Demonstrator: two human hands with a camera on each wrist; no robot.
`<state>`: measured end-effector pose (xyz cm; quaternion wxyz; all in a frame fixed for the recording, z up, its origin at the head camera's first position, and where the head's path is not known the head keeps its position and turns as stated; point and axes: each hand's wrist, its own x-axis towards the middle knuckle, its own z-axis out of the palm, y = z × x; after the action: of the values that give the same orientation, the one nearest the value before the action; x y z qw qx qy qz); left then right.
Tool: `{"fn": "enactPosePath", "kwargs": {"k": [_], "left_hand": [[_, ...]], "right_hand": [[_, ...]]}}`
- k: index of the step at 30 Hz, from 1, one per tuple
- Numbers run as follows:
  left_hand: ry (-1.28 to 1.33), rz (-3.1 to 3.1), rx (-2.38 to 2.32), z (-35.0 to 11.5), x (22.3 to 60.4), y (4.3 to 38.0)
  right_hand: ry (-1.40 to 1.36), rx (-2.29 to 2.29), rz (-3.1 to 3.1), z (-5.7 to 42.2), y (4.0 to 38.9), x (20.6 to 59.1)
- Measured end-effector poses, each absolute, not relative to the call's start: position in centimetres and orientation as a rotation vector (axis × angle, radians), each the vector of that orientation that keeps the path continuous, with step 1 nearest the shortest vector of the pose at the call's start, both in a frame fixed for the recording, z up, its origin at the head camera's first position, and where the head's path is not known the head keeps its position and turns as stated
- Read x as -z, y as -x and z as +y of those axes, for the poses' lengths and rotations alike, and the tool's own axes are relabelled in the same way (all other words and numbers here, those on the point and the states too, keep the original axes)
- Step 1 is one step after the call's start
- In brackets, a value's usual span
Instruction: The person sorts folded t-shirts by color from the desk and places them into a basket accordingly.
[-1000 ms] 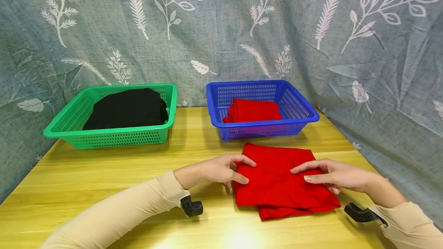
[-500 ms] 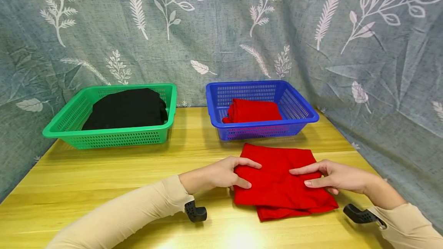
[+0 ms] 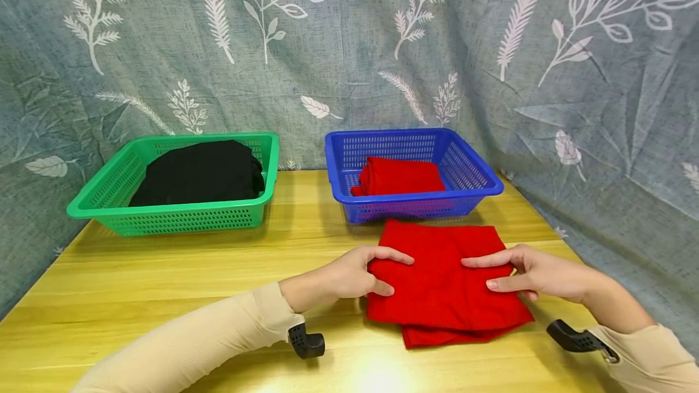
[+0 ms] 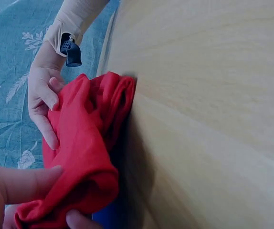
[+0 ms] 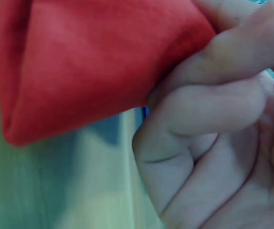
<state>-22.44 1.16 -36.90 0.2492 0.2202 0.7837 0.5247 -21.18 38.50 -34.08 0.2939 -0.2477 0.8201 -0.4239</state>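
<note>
A folded red cloth (image 3: 437,302), possibly a garment, lies between my two hands in front of the blue basket. My left hand (image 3: 349,272) grips its left edge, thumb and index finger on top and the other fingers out of sight. On the opposite edge my right hand (image 3: 546,272) pinches the fabric, thumb and index finger above. The right wrist view shows curled fingers (image 5: 208,109) tucked under the red fabric (image 5: 94,62). Seen from the left wrist, the cloth (image 4: 79,138) bunches in soft folds and appears slightly raised off the wood.
A blue basket (image 3: 415,208) with folded red cloth (image 3: 404,176) in it stands just behind. To the left, a green basket (image 3: 180,220) holds black cloth (image 3: 202,171). A patterned curtain (image 3: 349,47) borders the wooden table (image 3: 218,265).
The cloth's far edge has risen slightly towards the blue basket. My left hand has come in a little over the cloth; my right hand has shifted slightly right.
</note>
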Motion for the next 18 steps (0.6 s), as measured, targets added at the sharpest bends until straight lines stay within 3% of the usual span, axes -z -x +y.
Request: {"fn": "enactPosePath", "kwargs": {"k": [18], "left_hand": [[-0.73, 2.125, -1.541, -0.2, 34.0, 22.3]], "right_hand": [[0.719, 1.096, 2.322, 38.1, 21.4, 30.5]]}}
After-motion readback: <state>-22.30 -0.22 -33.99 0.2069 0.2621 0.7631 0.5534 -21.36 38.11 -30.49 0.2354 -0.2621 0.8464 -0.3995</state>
